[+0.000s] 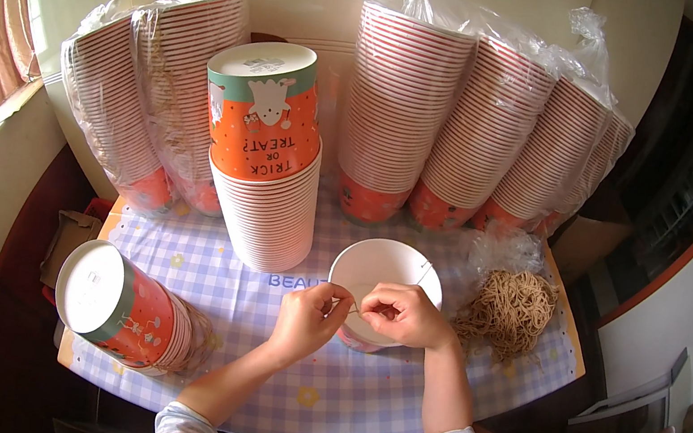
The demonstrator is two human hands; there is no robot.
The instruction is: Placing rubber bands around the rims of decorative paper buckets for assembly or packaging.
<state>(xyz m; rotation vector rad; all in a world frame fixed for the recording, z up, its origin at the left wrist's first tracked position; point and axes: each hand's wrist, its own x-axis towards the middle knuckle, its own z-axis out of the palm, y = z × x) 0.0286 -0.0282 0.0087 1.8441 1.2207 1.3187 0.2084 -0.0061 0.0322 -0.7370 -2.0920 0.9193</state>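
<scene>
A white-lined paper bucket (383,263) stands upright at the table's middle. Over its near rim, my left hand (310,318) and my right hand (411,315) meet, both pinched closed. A short bit of thin tan string (354,307) shows between the fingertips; how it lies inside the fingers is hidden. Another thin pale strand (425,272) runs at the bucket's inner right wall. Right of the bucket rests a loose heap of tan strings (513,311), nearest to my right hand.
Behind, an upside-down stack of orange and green paper buckets (261,212) stands tall. A shorter stack (137,310) is at the left edge. Tall plastic-wrapped bucket stacks (400,107) line the back, with more wrapped stacks (179,72) at left. A checked cloth (262,403) covers the table.
</scene>
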